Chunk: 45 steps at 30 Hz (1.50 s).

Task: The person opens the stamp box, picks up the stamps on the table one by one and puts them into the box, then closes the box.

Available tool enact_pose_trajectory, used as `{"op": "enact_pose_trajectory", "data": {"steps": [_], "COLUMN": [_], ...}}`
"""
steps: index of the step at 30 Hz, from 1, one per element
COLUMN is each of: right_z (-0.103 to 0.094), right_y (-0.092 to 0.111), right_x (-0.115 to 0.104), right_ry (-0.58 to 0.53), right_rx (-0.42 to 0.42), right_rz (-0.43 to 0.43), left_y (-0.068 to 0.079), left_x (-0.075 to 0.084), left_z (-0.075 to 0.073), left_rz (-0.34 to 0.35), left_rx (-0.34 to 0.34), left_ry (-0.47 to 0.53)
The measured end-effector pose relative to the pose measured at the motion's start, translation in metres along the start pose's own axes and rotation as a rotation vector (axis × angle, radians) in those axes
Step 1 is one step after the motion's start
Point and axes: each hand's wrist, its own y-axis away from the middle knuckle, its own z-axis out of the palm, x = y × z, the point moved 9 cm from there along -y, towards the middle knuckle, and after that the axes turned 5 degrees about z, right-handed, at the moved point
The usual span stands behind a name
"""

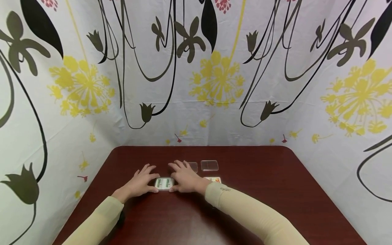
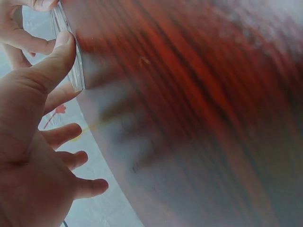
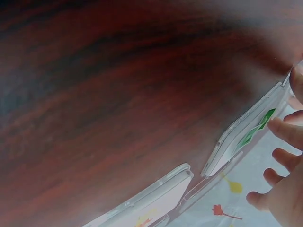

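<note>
In the head view, a flat clear plastic case with a green-and-white printed insert lies between both hands. My left hand grips its left end, thumb at the near corner and index finger at the far one. The other left fingers are spread, as the left wrist view shows along the case's thin edge. From the opposite end, my right hand holds it with thumb and index finger. A second case with a green print shows beside the right hand in the right wrist view; that hand hides it from the head view.
Another case with an orange print lies partly behind the right wrist. Two clear plastic lids sit farther back, one partly covered by the right fingers. The dark red table meets flower-patterned cloth at its back and sides.
</note>
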Motion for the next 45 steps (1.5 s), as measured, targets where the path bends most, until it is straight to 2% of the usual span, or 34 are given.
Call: {"op": "enact_pose_trajectory", "data": {"steps": [4, 10, 16, 25, 32, 39, 45], "right_z": [-0.001, -0.006, -0.006, -0.007, -0.007, -0.012, -0.009], "right_y": [0.001, -0.001, -0.004, -0.004, -0.003, -0.006, -0.003], "right_x": [-0.002, -0.004, -0.005, -0.005, -0.003, 0.001, 0.006], "right_ry": [-0.011, -0.058, -0.056, -0.079, -0.09, -0.081, -0.149], "right_rx": [0.006, 0.027, 0.011, -0.021, -0.031, -0.015, -0.008], "right_rz": [0.008, 0.031, 0.046, 0.059, 0.075, 0.106, 0.138], "left_y": [0.0, -0.001, 0.0, -0.002, -0.003, -0.008, -0.004], "left_x": [-0.001, -0.007, -0.009, -0.012, -0.009, -0.007, -0.011], "left_z": [-0.001, -0.003, -0.002, 0.001, -0.001, -0.008, -0.003], "left_rz": [-0.017, -0.078, -0.136, -0.176, -0.172, -0.158, -0.149], "left_rx": [0.019, 0.06, 0.043, 0.011, -0.005, 0.011, 0.008], "left_ry": [-0.004, -0.006, 0.028, 0.106, 0.098, 0.086, 0.09]}}
